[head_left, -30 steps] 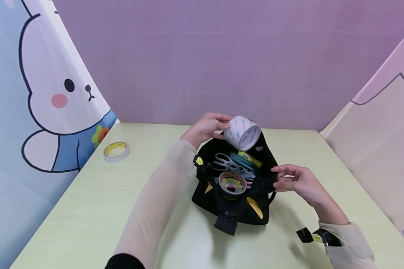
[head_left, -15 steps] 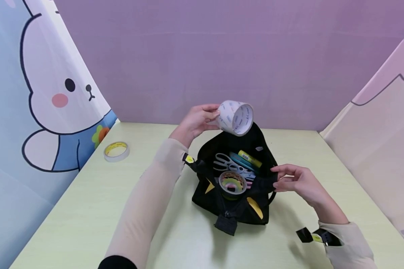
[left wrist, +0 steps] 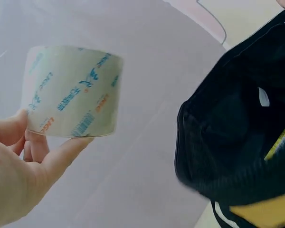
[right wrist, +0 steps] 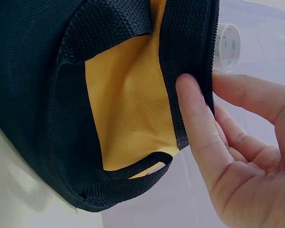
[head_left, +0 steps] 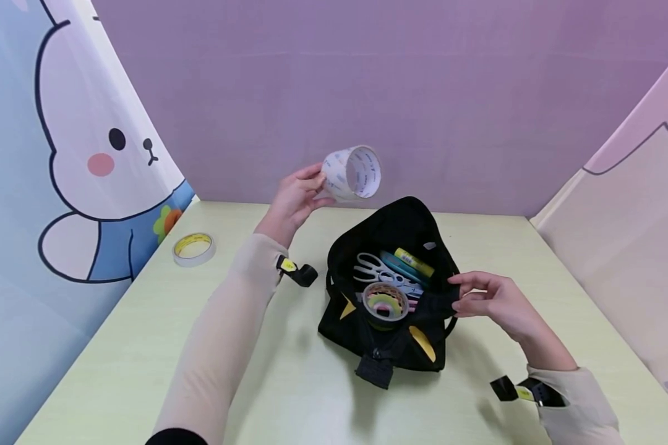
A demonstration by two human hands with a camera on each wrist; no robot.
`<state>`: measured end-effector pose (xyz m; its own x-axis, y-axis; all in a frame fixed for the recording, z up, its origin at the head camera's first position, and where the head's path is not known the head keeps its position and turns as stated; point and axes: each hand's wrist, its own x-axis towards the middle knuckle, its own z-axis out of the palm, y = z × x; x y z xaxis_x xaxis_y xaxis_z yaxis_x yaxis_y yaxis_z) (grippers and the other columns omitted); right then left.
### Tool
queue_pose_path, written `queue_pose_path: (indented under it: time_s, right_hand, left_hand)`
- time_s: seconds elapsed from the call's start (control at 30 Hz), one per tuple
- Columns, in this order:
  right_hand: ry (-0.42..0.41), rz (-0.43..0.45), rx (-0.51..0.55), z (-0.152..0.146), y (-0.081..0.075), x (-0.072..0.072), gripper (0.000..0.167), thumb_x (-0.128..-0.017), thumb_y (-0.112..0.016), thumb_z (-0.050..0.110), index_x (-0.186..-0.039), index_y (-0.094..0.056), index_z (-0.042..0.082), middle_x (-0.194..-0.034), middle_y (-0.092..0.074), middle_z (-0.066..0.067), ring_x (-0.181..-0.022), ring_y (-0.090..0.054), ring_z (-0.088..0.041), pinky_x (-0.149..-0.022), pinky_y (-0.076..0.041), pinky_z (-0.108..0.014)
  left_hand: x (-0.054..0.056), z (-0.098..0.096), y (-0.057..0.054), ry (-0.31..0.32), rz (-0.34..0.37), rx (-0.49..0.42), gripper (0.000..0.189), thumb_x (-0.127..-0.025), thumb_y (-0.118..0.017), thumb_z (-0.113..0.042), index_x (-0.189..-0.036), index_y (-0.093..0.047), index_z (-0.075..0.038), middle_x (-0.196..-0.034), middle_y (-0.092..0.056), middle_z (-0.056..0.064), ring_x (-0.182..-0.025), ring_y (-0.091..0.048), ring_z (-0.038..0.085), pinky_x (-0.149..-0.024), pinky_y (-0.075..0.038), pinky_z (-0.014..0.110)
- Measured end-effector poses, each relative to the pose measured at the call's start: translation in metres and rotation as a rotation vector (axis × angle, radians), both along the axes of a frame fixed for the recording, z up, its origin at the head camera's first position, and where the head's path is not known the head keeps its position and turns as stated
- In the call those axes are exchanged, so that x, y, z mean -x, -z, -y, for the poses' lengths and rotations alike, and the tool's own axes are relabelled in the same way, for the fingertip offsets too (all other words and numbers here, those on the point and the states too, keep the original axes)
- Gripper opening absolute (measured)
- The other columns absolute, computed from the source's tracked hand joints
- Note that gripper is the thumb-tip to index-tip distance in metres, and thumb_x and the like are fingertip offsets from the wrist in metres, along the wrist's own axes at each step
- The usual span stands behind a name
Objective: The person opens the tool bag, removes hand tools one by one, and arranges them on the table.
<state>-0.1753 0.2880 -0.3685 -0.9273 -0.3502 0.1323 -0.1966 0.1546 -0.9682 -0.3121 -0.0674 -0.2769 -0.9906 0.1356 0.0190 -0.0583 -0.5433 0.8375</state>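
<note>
My left hand (head_left: 295, 201) grips a wide roll of clear packing tape (left wrist: 71, 90) by one end, fingers and thumb on its edge. The roll is held in the air, up and left of a black zippered bag (head_left: 345, 247). With thumb and fingers my right hand (head_left: 492, 303) pinches the bag's zippered rim (right wrist: 192, 52) at its right side. Inside the bag lie scissors (head_left: 374, 267), a yellow tube-like item (head_left: 414, 262), a teal item (head_left: 399, 267) and another tape roll (head_left: 386, 316). The bag's lower contents are hidden.
A narrow tape roll (head_left: 193, 256) with a yellow core lies at the table's left. The pale table (head_left: 145, 371) ends at a purple backdrop (head_left: 451, 93). A black strap end (head_left: 374, 371) hangs from the bag's front.
My left hand has carried the packing tape up and left, out from over the bag's mouth. The right hand stays on the rim, and the bag has hardly moved.
</note>
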Motion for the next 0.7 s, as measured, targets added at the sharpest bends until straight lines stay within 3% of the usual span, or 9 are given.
queue_pose_path:
  time_s: [0.17,0.23,0.4,0.5,0.7]
  right_hand:
    - [-0.005,0.003,0.015,0.000,0.000,-0.001,0.031,-0.086,-0.065,-0.013,-0.116,-0.065,-0.005,-0.088,-0.058,-0.004,-0.077,-0.071,-0.014,-0.072,-0.061,-0.035]
    - [-0.004,0.004,0.011,0.000,0.000,-0.001,0.031,-0.086,-0.065,-0.013,-0.116,-0.065,-0.006,-0.087,-0.058,-0.003,-0.077,-0.071,-0.014,-0.072,-0.061,-0.035]
    - [0.005,0.005,-0.008,0.001,0.000,0.000,0.032,-0.086,-0.066,-0.012,-0.118,-0.061,-0.012,-0.088,-0.058,-0.003,-0.076,-0.071,-0.014,-0.072,-0.061,-0.035]
    - [0.005,0.006,-0.010,0.002,0.000,0.000,0.033,-0.086,-0.066,-0.012,-0.118,-0.059,-0.014,-0.088,-0.057,-0.003,-0.076,-0.071,-0.014,-0.072,-0.061,-0.035]
    - [0.004,0.008,0.005,0.002,0.000,-0.001,0.031,-0.086,-0.066,-0.012,-0.116,-0.064,-0.006,-0.088,-0.057,-0.004,-0.075,-0.070,-0.013,-0.072,-0.061,-0.035]
  left_hand:
    - [0.000,0.017,0.009,-0.040,0.015,-0.072,0.046,-0.102,-0.047,0.003,-0.148,-0.043,0.000,-0.113,-0.054,0.006,-0.096,-0.052,0.017,-0.067,-0.060,0.033]
    - [0.000,0.024,0.012,-0.061,0.026,-0.097,0.047,-0.102,-0.047,0.003,-0.149,-0.043,-0.002,-0.115,-0.053,0.006,-0.099,-0.052,0.017,-0.077,-0.060,0.036]
    - [-0.002,0.041,0.025,-0.125,0.035,-0.175,0.048,-0.103,-0.046,0.002,-0.150,-0.043,-0.004,-0.133,-0.051,0.008,-0.107,-0.054,0.017,-0.104,-0.042,0.048]
    - [-0.002,0.051,0.035,-0.166,0.048,-0.246,0.048,-0.102,-0.046,0.003,-0.149,-0.043,-0.005,-0.139,-0.050,0.008,-0.106,-0.056,0.016,-0.108,-0.038,0.050]
    - [-0.001,0.073,0.054,-0.230,0.109,-0.385,0.048,-0.102,-0.047,0.003,-0.149,-0.044,-0.006,-0.121,-0.059,0.006,-0.092,-0.060,0.013,-0.111,-0.033,0.052]
